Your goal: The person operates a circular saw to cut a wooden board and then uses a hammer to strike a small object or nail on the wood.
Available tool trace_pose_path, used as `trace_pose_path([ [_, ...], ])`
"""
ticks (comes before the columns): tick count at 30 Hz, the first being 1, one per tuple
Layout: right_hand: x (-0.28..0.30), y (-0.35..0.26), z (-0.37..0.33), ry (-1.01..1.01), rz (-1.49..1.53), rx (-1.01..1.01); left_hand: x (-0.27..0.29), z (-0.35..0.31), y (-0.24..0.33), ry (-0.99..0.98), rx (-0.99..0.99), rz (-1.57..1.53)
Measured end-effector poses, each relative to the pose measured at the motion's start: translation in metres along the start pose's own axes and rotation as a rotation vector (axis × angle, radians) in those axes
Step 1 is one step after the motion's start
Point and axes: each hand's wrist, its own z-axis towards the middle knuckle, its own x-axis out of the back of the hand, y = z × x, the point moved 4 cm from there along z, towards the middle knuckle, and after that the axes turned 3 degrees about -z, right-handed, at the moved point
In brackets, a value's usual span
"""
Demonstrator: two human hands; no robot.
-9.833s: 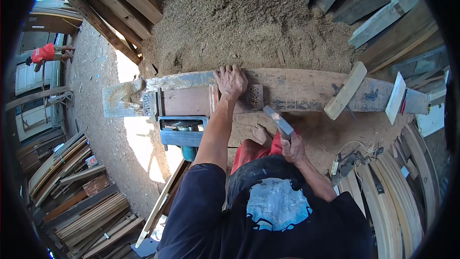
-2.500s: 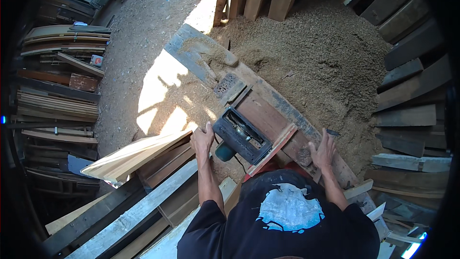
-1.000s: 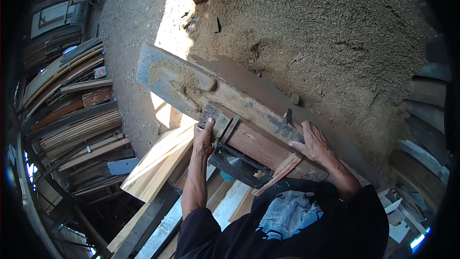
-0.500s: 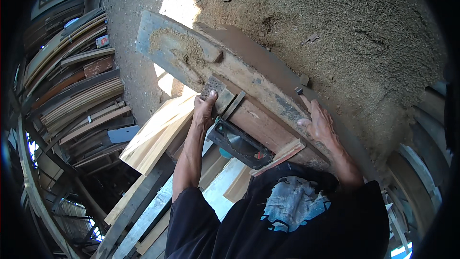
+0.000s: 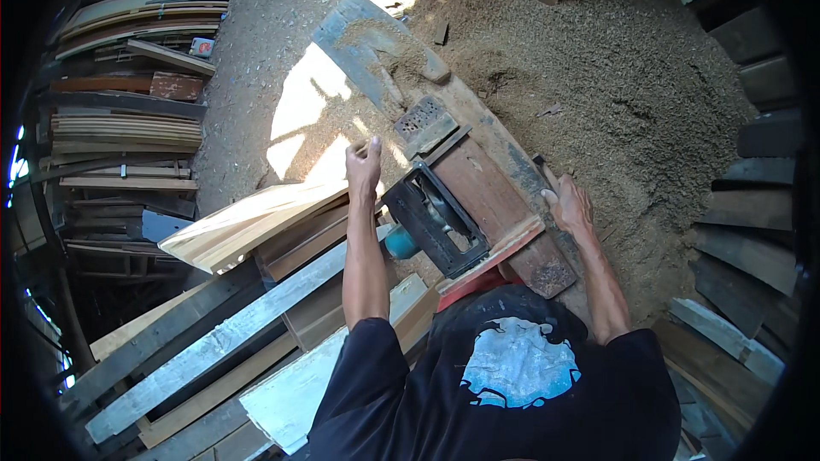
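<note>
My left hand is raised beside the bench, its fingers loosely curled and the thumb apart. Nothing shows in it. A dark block with small holes lies just beyond it, against a short wood block on the long worn plank bench. My right hand grips a hammer by its wooden handle, at the bench's right edge. Between my arms sits a power tool with a black base frame and teal body, next to a reddish-brown board. A red-edged strip crosses the near end.
Sawdust and shavings cover the ground on the right. Boards are stacked along the left, with planks at lower left and a light timber near my left arm. More boards line the right side.
My left hand has come away from the perforated block. The view has shifted, so the bench now appears turned and more of the surroundings shows. My right hand still holds the hammer.
</note>
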Motion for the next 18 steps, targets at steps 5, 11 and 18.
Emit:
trace_pose_path([
  [5, 0.001, -0.038, -0.038, -0.102, 0.082, 0.102, 0.077, -0.085, -0.163, 0.103, 0.207, 0.053],
  [11, -0.019, -0.031, -0.045, -0.033, 0.237, 0.241, 0.003, -0.132, -0.181, -0.186, 0.482, -0.665],
  [18, -0.036, -0.001, -0.031, -0.022, 0.340, 0.224, 0.002, -0.132, -0.180, -0.200, 0.439, -0.298],
])
